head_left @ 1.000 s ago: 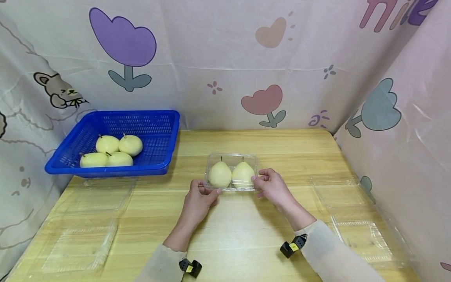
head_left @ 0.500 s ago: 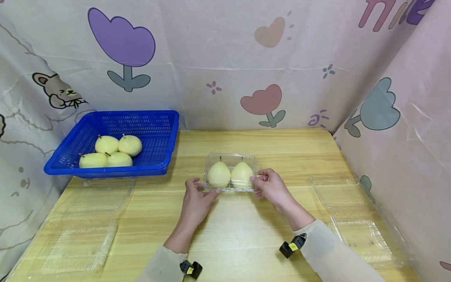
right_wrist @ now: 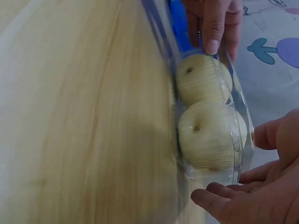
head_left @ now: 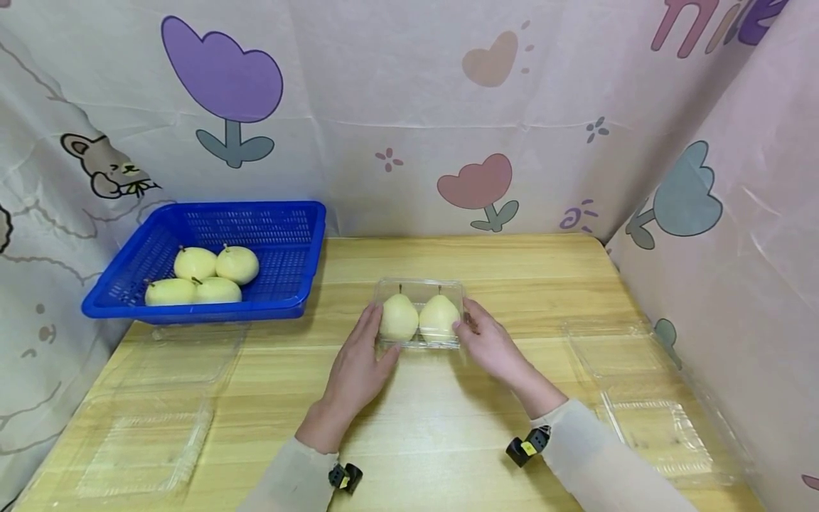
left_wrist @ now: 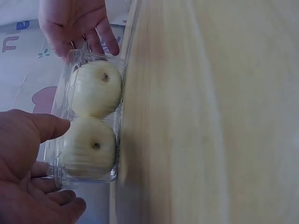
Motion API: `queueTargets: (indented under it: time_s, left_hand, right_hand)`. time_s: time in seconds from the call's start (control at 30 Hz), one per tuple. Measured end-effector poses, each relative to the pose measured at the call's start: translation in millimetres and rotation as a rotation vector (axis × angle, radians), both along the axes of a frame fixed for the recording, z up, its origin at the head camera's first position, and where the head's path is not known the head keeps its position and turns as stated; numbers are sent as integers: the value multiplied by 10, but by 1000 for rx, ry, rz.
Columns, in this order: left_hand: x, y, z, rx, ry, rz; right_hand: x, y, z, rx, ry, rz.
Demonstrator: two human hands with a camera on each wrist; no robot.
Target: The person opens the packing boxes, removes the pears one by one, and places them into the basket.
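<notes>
A clear plastic clamshell box (head_left: 419, 290) stands mid-table with its lid down over two pale yellow pears, one left (head_left: 399, 318) and one right (head_left: 439, 318), stems toward the back. My left hand (head_left: 355, 370) holds the box's left end, fingers along the side and thumb at the front corner. At the opposite end, my right hand (head_left: 489, 341) grips the side with its thumb on the front edge. The left wrist view shows the pears' round bottoms through the front wall (left_wrist: 88, 177). Some fingertips are hidden behind the box.
A blue plastic basket (head_left: 281, 309) at the back left holds several more pears (head_left: 237, 265). Open clear clamshell boxes lie on the wooden table (head_left: 409, 441), one at the left (head_left: 143, 448) and another at the right (head_left: 659, 434). A patterned cloth (head_left: 358, 92) hangs behind.
My left hand's fingers have shifted forward and lie straighter along the box's left side. My right fingers have moved slightly up the right side. The box stays almost in place.
</notes>
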State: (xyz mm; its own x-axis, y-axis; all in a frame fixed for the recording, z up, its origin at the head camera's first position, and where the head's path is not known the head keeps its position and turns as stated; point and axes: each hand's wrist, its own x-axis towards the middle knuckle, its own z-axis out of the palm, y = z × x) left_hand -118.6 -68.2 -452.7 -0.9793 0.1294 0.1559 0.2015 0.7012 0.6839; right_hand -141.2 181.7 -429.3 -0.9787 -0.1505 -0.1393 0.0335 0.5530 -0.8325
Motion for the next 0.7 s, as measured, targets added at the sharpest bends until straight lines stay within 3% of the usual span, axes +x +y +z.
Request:
queueTargets:
  time_s: [0.2, 0.47, 0.6, 0.7]
  left_hand:
    - [31, 2, 55, -111, 78, 0]
    - [102, 29, 131, -258, 196, -104]
    - [125, 34, 125, -272, 234, -112]
    - [152, 42, 112, -235, 257, -78]
  right_hand:
    - [59, -35, -10, 181, 158, 75]
    - [177, -81, -34, 370, 379, 170]
    - [219, -93, -22, 396, 406, 169]
    - [234, -104, -11, 390, 404, 165]
